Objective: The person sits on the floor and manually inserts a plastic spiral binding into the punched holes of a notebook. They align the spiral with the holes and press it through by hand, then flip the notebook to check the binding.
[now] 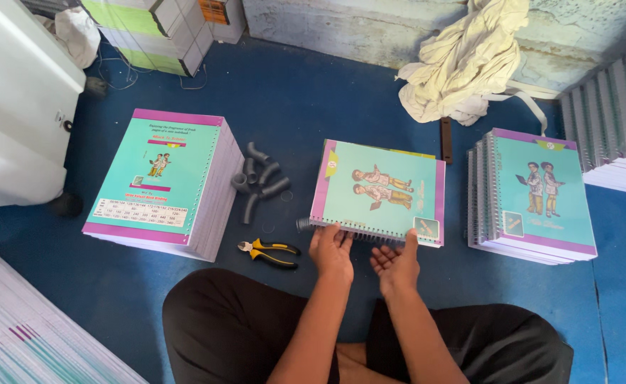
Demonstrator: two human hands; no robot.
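Two bare hands work at the near edge of a teal notebook [378, 190] lying flat on the blue floor [313, 107], seen from the head camera looking straight down. Its glossy cover has a purple border and a cartoon of two figures; a grey spiral coil [341, 232] of plastic runs along the edge nearest the person and sticks out past the left corner. The left hand [331, 250] rests over that coil with its fingers curled down onto it, pinching lightly. The right hand [396, 263] lies palm up, fingers loosely spread, its fingertips [411, 238] touching the same edge further right. So the notebook sits just beyond both hands, between the person's black-clad knees and the wall.

Left of the hands, yellow-and-black pliers [270, 252] lie on the floor, and beyond them several short grey coil pieces [259, 181] lie in a loose heap. Further left rises a thick square stack of unbound books [163, 181] with smooth white page edges. On the right stands a lower stack of bound notebooks [533, 195], their spirals lined along the left side. A crumpled cream cloth [466, 60] slumps against the rough wall.
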